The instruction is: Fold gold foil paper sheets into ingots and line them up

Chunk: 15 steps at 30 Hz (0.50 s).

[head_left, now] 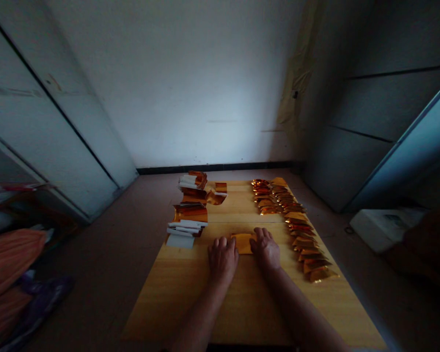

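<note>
A small sheet of shiny gold foil paper (244, 243) lies on the wooden table between my two hands. My left hand (223, 258) is closed at its left edge, thumb against the paper and fingers curled. At the right edge, my right hand (267, 250) has its thumb and fingers on the paper, also closed. Loose gold and white sheets (190, 213) are heaped along the table's left side. Folded gold paper pieces (304, 239) overlap in rows down the right side. The undersides of my fingers are hidden.
The wooden table (176, 303) stands before a white wall (205, 98). Orange and purple cloth (14, 264) is piled low on the left. A white box (381, 227) rests on the floor at the right, near grey cabinet panels (374, 107).
</note>
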Motion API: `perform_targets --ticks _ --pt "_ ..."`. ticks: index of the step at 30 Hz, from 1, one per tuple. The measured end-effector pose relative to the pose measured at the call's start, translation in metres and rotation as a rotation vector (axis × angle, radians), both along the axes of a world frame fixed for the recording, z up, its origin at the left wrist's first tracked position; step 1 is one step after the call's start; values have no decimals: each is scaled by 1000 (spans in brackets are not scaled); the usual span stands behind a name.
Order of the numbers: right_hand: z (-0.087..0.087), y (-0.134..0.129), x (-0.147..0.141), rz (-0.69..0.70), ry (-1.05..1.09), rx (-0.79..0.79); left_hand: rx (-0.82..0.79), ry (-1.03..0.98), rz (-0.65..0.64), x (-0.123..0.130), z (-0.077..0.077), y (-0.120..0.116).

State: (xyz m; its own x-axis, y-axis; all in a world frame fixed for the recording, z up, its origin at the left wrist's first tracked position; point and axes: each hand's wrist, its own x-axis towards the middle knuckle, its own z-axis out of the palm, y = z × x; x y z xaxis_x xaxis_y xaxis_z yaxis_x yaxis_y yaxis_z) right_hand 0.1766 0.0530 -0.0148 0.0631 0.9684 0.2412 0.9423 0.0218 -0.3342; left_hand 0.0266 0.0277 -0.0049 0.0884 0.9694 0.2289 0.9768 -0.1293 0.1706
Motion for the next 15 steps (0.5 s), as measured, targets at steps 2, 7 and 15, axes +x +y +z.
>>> perform_targets --ticks 2,7,15 --pt "0 1 7 -1 81 10 -6 -21 4 -1 1 0" --pt "-7 3 16 40 247 59 -43 -58 0 -2 2 2" --pt "-8 -16 -15 -2 181 39 -21 -59 13 -3 -3 3"
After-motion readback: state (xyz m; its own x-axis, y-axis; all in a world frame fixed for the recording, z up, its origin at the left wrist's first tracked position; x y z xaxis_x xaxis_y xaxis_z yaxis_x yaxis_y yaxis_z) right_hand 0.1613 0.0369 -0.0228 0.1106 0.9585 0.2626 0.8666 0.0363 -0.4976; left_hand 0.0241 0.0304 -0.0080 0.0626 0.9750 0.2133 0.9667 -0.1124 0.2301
